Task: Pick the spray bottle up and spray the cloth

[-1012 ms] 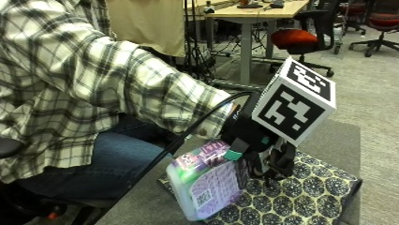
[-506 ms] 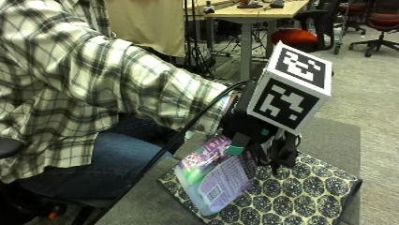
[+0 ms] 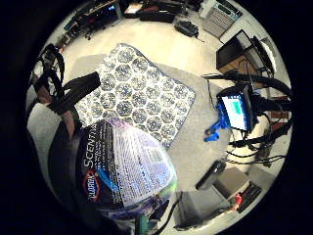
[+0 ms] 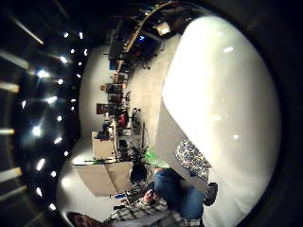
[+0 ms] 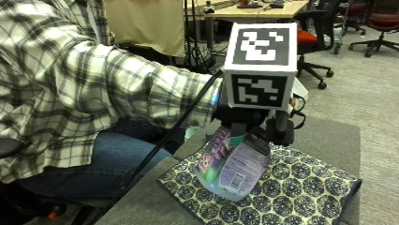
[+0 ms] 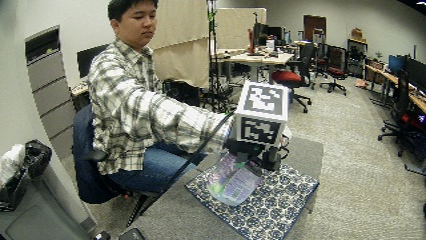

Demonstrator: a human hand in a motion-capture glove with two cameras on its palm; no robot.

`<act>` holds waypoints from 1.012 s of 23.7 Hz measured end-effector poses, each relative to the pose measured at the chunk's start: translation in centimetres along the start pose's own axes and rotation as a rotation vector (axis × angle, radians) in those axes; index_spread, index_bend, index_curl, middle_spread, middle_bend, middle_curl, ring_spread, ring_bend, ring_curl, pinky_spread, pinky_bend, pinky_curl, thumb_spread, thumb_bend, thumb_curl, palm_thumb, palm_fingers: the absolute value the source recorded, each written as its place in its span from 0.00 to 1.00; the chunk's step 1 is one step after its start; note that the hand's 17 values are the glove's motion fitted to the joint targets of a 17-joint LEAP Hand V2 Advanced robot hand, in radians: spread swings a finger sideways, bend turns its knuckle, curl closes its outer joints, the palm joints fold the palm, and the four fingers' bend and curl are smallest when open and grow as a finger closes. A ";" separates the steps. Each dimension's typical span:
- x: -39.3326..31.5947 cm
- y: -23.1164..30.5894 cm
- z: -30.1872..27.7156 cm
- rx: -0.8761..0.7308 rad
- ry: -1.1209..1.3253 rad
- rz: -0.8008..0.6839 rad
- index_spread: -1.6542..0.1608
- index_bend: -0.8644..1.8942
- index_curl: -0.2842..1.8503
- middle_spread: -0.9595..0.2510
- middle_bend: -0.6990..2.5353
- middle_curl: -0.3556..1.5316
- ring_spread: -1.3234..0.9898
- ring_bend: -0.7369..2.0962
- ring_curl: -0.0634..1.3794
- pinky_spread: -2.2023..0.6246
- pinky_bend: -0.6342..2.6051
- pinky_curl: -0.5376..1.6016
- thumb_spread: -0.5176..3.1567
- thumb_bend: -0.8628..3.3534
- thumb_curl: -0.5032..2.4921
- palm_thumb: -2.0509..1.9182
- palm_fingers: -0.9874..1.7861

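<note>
The clear plastic spray bottle with a purple and white label [image 5: 232, 165] hangs in the air above the patterned cloth, its base lowest and tilted toward the person, its neck up inside the black-gloved right hand [image 5: 259, 125]. The hand's fingers are curled round the bottle's neck and trigger end, though the large cube above it hides most of the grip, so how each finger sits cannot be told. In the little-finger-side palm view the bottle [image 3: 128, 171] fills the part nearest the palm, label outward (the brand lettering reads along its side), with the cloth [image 3: 139, 100] spread beyond it.

The navy and cream cloth with a hexagon print [image 5: 293, 187] lies flat on the grey carpeted table [image 5: 333, 138], reaching close to the table's near edge on the person's side and leaving a bare strip along the far edge. The bottle's base appears to be clear of the cloth rather than resting on it.

The person's plaid sleeve [image 5: 112, 89] stretches out over the table's near corner to the hand.
</note>
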State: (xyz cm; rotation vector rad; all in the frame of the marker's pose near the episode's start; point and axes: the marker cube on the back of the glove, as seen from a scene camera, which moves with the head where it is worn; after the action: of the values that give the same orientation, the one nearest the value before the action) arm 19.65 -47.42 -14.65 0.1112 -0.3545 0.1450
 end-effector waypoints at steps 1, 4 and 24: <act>-0.2 0.2 -0.3 0.029 -0.034 -0.016 0.77 0.39 0.41 0.66 0.39 0.47 0.49 0.48 0.37 0.72 0.32 0.43 0.16 0.20 0.43 0.78 0.83; -0.5 0.9 -1.2 0.108 -0.121 -0.064 0.77 0.39 0.41 0.67 0.38 0.47 0.49 0.48 0.37 0.72 0.32 0.43 0.16 0.20 0.43 0.78 0.83; 0.1 4.9 -5.5 0.544 -0.520 -0.254 0.77 0.38 0.41 0.67 0.38 0.47 0.49 0.47 0.36 0.72 0.33 0.43 0.16 0.20 0.43 0.78 0.82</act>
State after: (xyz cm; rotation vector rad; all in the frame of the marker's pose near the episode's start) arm 20.78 -41.88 -19.34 0.7377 -0.8093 -0.0470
